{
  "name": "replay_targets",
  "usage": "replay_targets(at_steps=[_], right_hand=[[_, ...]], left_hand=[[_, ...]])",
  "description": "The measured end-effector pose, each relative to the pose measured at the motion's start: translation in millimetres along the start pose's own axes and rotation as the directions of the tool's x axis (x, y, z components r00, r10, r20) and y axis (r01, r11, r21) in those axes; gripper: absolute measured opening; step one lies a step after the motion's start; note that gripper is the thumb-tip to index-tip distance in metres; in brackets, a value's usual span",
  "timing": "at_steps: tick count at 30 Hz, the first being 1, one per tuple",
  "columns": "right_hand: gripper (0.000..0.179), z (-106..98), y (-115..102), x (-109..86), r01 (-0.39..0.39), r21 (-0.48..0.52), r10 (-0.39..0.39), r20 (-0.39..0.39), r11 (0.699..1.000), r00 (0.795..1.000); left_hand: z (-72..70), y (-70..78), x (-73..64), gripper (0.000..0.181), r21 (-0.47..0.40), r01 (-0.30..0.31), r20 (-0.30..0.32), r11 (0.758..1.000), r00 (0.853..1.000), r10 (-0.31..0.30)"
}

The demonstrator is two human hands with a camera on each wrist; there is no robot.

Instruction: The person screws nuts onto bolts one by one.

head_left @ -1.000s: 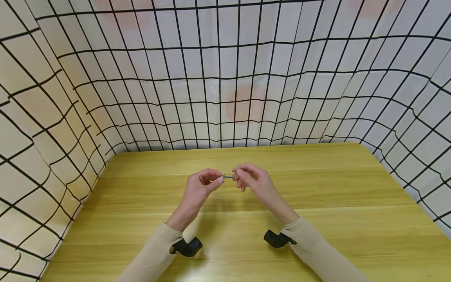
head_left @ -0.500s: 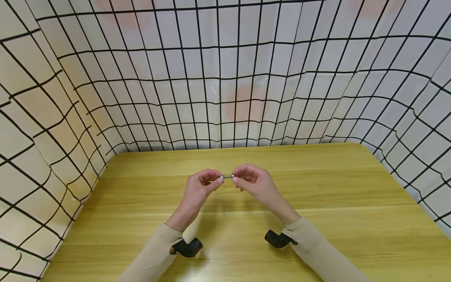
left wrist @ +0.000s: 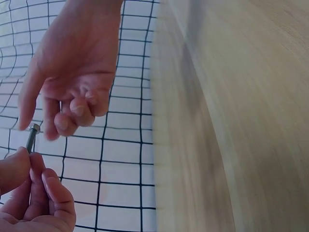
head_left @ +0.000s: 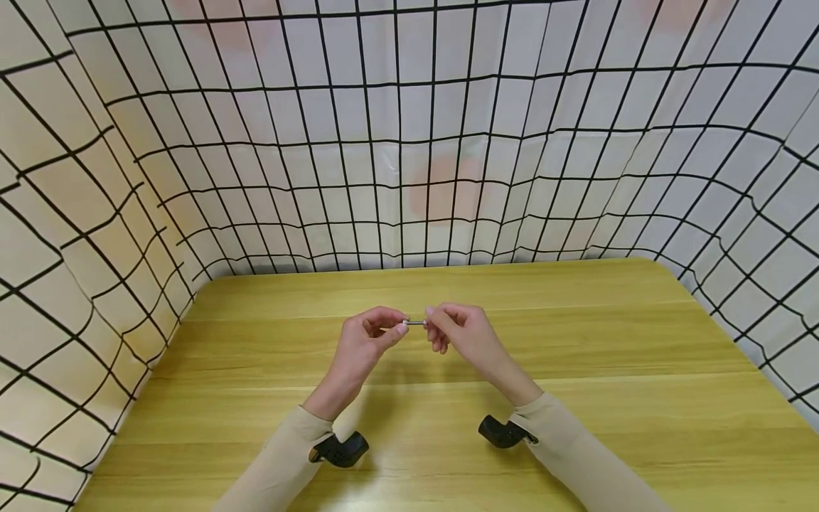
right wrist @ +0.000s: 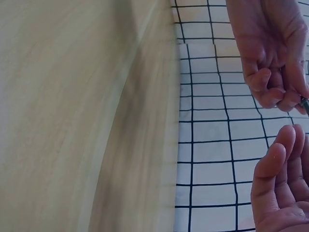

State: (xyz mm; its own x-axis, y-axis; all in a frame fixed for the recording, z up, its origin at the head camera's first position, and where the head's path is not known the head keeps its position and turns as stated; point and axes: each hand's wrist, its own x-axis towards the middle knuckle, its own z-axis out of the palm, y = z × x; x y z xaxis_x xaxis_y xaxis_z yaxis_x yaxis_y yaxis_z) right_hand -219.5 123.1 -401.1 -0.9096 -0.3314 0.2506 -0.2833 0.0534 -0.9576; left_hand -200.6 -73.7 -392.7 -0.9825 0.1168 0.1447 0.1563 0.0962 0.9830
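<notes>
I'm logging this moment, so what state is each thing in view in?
Bolt: held in the air, hex-shaped end toward the right hand
Left hand: pinching the bolt
Right hand: thumb and forefinger apart, by the bolt's end
Table: bare where visible
Grid-patterned sheet: upright beyond the table, slightly rippled

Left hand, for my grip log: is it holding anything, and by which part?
A metal bolt: the left hand pinches it by one end between thumb and fingers, and the other end sticks out toward the right hand.
</notes>
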Motion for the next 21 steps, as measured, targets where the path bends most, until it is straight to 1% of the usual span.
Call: replay_targets(at_steps=[4,9,12,16,21], right_hand=[[0.018,-2.0,0.4,-2.2,0.042,0.024,-0.043,0.014,0.999,0.999],[0.021,-3.0,2.0,-3.7,0.124,0.006,-0.124,0.043,0.992,0.991],[0.018,-2.6,1.8,-3.4,0.149,0.007,-0.149,0.041,0.989,0.988],[0.012,-1.8,0.3,-3.1,0.145,0.003,-0.145,0.024,0.989,0.989],[0.009,-0.9,-0.7,-3.0,0.09,-0.016,-0.091,-0.007,0.996,0.996]], left_hand=[[-0.2,1.0,-0.6,0.01,-0.007,0.001,-0.01,1.0,1.0,-0.001],[-1.0,0.8,-0.6,0.011,-0.036,-0.001,-0.02,0.999,1.0,0.001],[-1.1,0.5,-0.1,0.012,-0.051,0.004,-0.023,0.999,1.0,-0.005],[-1.2,-0.5,1.2,0.013,-0.06,0.015,-0.029,0.998,0.999,-0.017],[0.1,1.8,0.3,0.012,-0.04,0.003,-0.029,0.999,1.0,-0.004]])
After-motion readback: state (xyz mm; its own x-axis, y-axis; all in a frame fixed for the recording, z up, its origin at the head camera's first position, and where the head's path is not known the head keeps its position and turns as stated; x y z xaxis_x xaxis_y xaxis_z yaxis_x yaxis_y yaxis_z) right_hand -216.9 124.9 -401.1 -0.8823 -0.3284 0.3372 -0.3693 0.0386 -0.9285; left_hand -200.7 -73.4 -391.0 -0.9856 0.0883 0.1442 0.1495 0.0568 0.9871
